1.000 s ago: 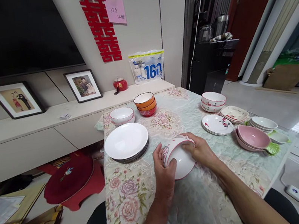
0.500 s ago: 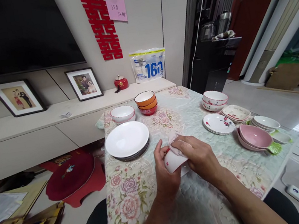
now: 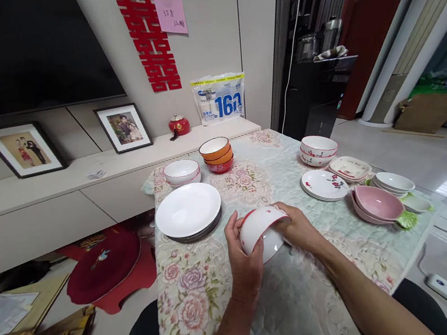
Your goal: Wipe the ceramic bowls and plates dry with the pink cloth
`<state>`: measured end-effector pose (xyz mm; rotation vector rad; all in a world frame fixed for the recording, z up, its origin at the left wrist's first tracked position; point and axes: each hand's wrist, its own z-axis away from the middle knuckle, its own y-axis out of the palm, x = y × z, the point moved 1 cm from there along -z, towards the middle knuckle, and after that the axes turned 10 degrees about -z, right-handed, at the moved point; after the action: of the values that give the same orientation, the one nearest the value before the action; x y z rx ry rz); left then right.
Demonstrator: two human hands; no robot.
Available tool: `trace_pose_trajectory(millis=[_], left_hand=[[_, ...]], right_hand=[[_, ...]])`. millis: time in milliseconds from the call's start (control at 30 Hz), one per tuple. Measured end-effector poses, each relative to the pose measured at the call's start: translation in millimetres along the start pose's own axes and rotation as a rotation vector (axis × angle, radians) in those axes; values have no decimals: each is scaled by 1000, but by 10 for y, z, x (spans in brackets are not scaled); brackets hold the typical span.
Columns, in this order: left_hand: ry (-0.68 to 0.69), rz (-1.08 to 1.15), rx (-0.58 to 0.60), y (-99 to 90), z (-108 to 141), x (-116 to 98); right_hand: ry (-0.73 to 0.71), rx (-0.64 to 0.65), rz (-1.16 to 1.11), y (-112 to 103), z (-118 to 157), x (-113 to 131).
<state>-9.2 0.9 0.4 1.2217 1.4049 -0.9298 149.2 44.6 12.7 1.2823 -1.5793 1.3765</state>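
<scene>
My left hand (image 3: 243, 253) is closed on the left side of a white bowl (image 3: 262, 223) with a red rim and small red marks. The bowl is tipped on its side above the table, its outer wall facing up. Below its upper rim shows a glossy white surface; I cannot tell whether it is the bowl's inside or a second bowl. My right hand (image 3: 295, 225) grips the bowl's right edge, with some fingers hidden behind the rim. No cloth shows in it. A stack of white plates (image 3: 189, 210) stands just left of my hands.
Behind are white bowls (image 3: 181, 170) and stacked orange and red bowls (image 3: 217, 156). At right stand flowered bowls (image 3: 318, 150), small plates (image 3: 324, 185), square dishes (image 3: 351, 168), pink bowls (image 3: 379, 202) and white bowls (image 3: 394, 182). A red stool (image 3: 105, 267) is left of the table.
The white cloth under my right hand has gone from sight. The bowl has turned, showing more of its outer wall, and my right hand has shifted to its right edge.
</scene>
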Motion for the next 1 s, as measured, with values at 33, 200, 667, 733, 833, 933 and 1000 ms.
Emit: trace_pose_trajectory(millis=[33,200,667,733,833,933,1000], left_hand=[[24,-21,28,12,7,-7],[97,-102,135,50,54,-46],[79,-90,30,52,43,-120],[72,-40,49,58,47,-78],[36,7,28,55,42,-1],[23,24,2,40,30,23],[-1,25,-5,23,17,10]], right_hand=[[-53,-34,32,-16,-2,22],[-431,-129,300,-78,55,228],[-740,40,601,231,251,680],[-671,-3,493,171,192,595],[-534,-44,341,82,97,427],[-309,-31,221,19,27,238],[-130,-1,167,-8,9,119]])
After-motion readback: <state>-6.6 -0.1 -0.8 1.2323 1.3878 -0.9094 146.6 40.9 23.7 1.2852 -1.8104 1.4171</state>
